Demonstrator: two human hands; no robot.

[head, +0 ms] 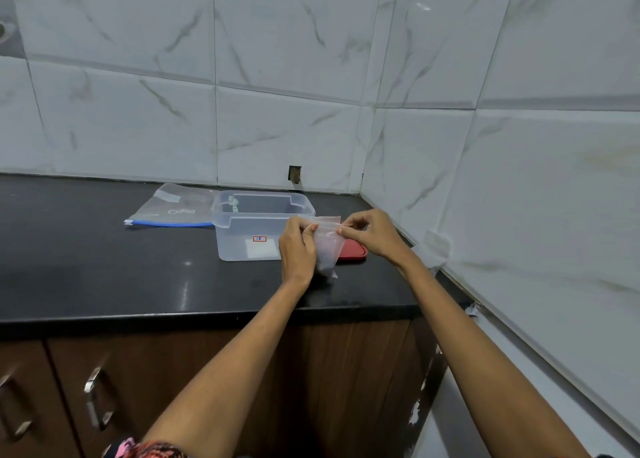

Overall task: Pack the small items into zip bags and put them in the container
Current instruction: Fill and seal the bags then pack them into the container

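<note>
Head view: both hands pinch the top of a small zip bag [325, 250], left hand [297, 250] and right hand [372, 234] at either end, just before the clear container [242, 236] on the counter [104, 267].

So the container [256, 231] sits on the table [104, 267] near the back wall corner. A big zip bag [173, 208] lies flat just left of it, touching its side. The lid [353, 251] lies on the right, partly behind the small zip bag [325, 250], which both hands hold up in front of the container's right end: left hand [298, 250], right hand [372, 232].
</note>
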